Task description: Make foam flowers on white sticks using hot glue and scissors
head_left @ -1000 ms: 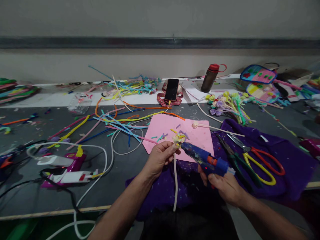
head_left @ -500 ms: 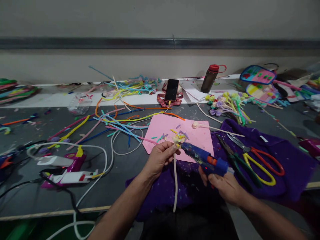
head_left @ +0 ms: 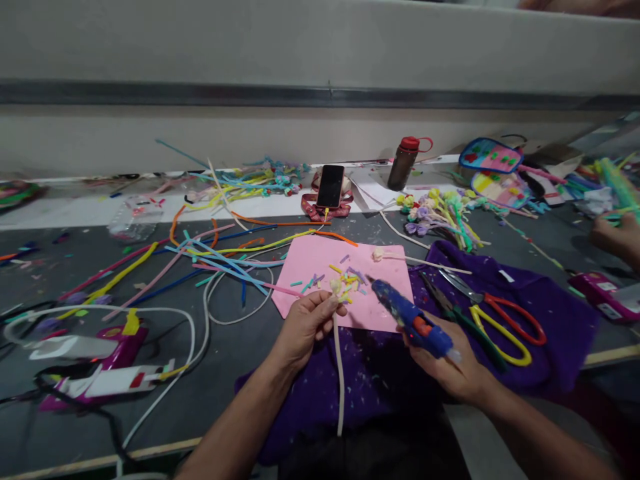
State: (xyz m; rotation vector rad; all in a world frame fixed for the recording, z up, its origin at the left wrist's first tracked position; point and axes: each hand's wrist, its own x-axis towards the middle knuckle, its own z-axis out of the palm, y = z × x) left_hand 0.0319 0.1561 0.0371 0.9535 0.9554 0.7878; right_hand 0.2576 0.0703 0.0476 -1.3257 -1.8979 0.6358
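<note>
Between the thumb and fingers of my left hand (head_left: 311, 320) is a cream pipe-cleaner flower (head_left: 336, 287), its long stem (head_left: 340, 380) hanging down toward my lap. My right hand (head_left: 445, 357) is wrapped round a blue glue gun (head_left: 410, 315). The gun's nozzle points up and left, a short way to the right of the flower and apart from it. Beneath both lies a pink sheet (head_left: 295, 257) with short cut pieces of coloured pipe cleaner (head_left: 355, 275) scattered on it. Another cream flower (head_left: 379, 255) on a stem rests at the sheet's upper right.
Scissors (head_left: 515, 323) and dark-handled pliers (head_left: 467, 323) lie on a purple cloth (head_left: 555, 333) at right. Loose pipe cleaners (head_left: 225, 257) and a corded power strip (head_left: 110, 373) are at left. Behind stand a phone (head_left: 331, 187) and a bottle (head_left: 403, 167). Another person's hand (head_left: 617, 237) shows far right.
The glue gun's nozzle has drawn back from the flower to the right. The view has shifted, and another person's hand now shows at the right edge.
</note>
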